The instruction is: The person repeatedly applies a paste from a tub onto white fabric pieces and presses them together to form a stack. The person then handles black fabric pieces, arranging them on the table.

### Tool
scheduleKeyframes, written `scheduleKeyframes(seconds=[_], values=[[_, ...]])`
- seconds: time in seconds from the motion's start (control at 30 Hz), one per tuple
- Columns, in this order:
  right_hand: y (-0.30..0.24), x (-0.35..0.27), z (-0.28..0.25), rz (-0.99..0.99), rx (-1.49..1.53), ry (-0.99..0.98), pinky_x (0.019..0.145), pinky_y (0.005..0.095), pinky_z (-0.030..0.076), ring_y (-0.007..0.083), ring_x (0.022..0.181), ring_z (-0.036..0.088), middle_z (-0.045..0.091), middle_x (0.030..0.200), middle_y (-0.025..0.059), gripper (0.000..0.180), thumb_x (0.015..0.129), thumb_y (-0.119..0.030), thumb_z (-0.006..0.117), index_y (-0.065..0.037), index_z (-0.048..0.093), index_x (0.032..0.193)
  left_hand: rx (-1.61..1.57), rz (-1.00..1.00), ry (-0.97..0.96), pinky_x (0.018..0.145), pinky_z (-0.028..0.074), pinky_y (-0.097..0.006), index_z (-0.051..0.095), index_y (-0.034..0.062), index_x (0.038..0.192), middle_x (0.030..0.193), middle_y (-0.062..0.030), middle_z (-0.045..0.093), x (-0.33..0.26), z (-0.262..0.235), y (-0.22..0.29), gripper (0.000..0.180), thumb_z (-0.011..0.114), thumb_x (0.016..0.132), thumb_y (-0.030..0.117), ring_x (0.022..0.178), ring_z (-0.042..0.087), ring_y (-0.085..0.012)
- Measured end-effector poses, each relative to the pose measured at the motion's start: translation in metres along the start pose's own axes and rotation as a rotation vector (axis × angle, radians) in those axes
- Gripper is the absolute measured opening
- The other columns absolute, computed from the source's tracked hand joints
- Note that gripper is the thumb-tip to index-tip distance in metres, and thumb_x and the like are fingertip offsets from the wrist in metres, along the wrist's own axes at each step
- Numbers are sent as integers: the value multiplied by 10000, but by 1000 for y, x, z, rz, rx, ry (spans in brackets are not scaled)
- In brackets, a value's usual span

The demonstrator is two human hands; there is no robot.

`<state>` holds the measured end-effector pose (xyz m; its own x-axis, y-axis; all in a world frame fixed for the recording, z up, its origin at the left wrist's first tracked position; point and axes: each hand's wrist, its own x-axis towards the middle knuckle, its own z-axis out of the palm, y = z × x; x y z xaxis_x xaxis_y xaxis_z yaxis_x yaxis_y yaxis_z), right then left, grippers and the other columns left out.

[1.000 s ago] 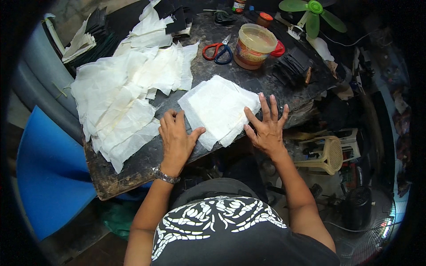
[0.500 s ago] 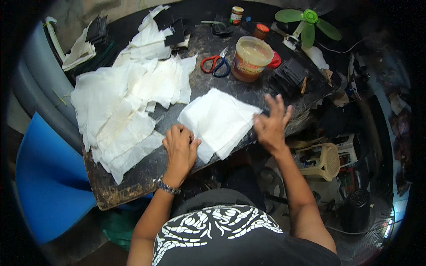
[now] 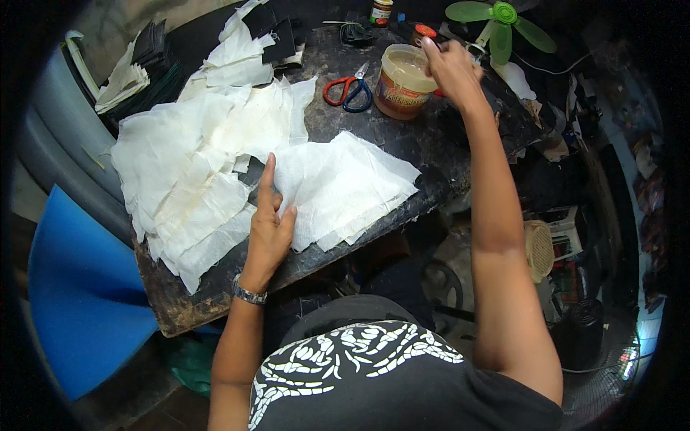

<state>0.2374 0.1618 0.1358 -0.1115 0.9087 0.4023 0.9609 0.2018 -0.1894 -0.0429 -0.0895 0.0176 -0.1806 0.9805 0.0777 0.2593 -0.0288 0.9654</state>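
1. L hand (image 3: pixel 269 230) is lying flat on the near-left edge of the white fabric stack (image 3: pixel 341 187), fingers stretched out and close together, holding nothing, just pinning the sheets to the dark worktable (image 3: pixel 445 144).
2. R hand (image 3: pixel 451 66) is reaching across the table to the open tub of tan paste (image 3: pixel 404 90), fingers curled narrow at the far rim. Can't tell whether it's pinching anything or dipping in, since the fingertips are hidden against the rim.
3. The stack is sitting at the near edge of the table, right in front of the person, w/ 1 corner hanging a bit over the edge. The tub is standing well beyond it, just beside the red-and-blue scissors (image 3: pixel 348 90).
4. A big loose heap of white pieces (image 3: pixel 194 165) is lying to the left, touching the stack's left side under the L hand.
5. Judging from this: the paste pick-up goes best w/ a small amount on the fingertips, wiped on the rim so nothing is dripping across the table on the way to the stack.
6. L hand is doing well by pressing evenly, so the top sheet isn't sliding or creasing.
7. The green fan (image 3: pixel 499 21) close behind the tub could lift light sheets.
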Motion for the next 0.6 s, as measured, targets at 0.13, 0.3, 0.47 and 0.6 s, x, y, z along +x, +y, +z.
scheduleKeyframes(seconds=[0.13,0.3,0.47,0.6], values=[[-10,-121,-8,-105,55,-22,948,515,357,348,1064,511,544,1089,198,437,972,-438,499,-45,684,1012,152,223,-117,940,452,-322,493,91,1421,1190,-115,629,6,0,-3,608,497,836,-73,1067,583,-202],[-28,-232,30,-114,571,-211,903,391,426,250,935,556,610,1010,148,373,923,-85,572,-37,553,1293,199,391,-142,950,452,-359,529,76,1377,1159,-217,600,19,-17,13,626,449,784,-107,1028,611,-300],[-20,-250,50,-100,500,-33,995,416,362,273,1025,562,618,1085,138,545,909,-55,567,-35,425,1434,256,394,-28,996,457,-316,526,143,1408,1351,-54,583,66,-113,30,738,389,741,-141,1010,596,-196],[-12,-253,57,-222,526,24,984,407,382,283,1034,562,617,1105,145,569,881,-61,613,-30,445,1424,536,521,211,1055,391,-268,530,117,1407,1426,-72,529,98,-230,28,741,391,717,-114,1247,507,-157]])
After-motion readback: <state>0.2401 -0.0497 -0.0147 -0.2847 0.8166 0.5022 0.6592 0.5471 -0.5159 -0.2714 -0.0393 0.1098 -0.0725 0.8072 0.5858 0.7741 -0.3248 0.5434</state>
